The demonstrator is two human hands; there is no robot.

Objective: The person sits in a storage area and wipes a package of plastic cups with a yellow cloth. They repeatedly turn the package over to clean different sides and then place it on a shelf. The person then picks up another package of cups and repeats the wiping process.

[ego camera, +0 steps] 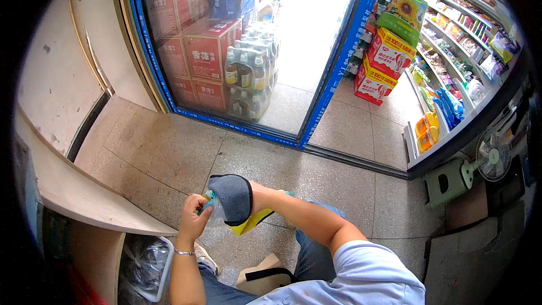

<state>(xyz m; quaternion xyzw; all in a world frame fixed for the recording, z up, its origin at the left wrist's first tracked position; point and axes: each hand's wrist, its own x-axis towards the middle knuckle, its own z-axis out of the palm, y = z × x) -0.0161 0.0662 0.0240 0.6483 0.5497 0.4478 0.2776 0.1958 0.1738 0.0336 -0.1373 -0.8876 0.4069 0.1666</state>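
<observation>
My left hand (195, 217) pinches the teal part (209, 206) of a clear plastic item (218, 215), which I cannot identify more closely. A microfibre cloth (232, 195), grey on one face with black edging, drapes over my right hand (258, 197). Its fingers are hidden beneath the cloth, so their grip does not show. Below the wrist hangs a yellow cloth surface (250, 223), also edged in black; whether it is the same cloth is unclear. The clear item lies against the grey cloth, between both hands.
A blue-framed sliding glass door (237, 126) stands ahead, its right side open above a floor track (358, 162). Beer cartons (207, 57) and wrapped bottles (250, 72) sit behind the glass. At right are a fan (493, 156) and stool (449, 180); a plastic bin (166, 258) is at left.
</observation>
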